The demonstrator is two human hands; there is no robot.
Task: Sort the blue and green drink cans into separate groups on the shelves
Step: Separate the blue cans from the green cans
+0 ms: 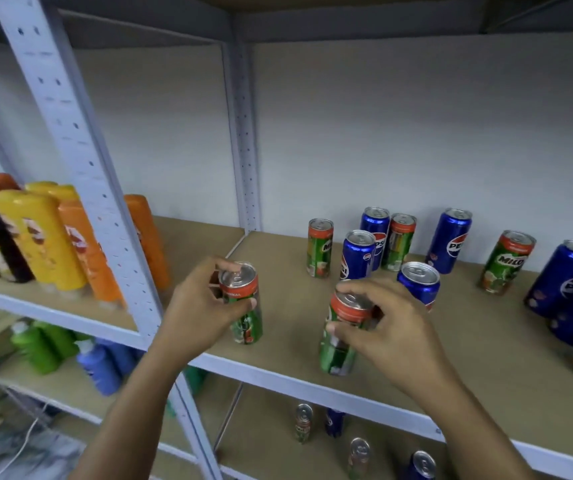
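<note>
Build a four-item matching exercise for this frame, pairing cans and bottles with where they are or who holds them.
Column one:
1. green can with the red rim
2. second green can
3. yellow bottle
4. blue can nearest the right hand

Column two:
A. standing free on the board just behind the right hand
B. gripped by the left hand
C. in the left bay, beyond the upright post
D. gripped by the right hand

Pairs: 1-B, 2-D, 3-C, 4-A
</note>
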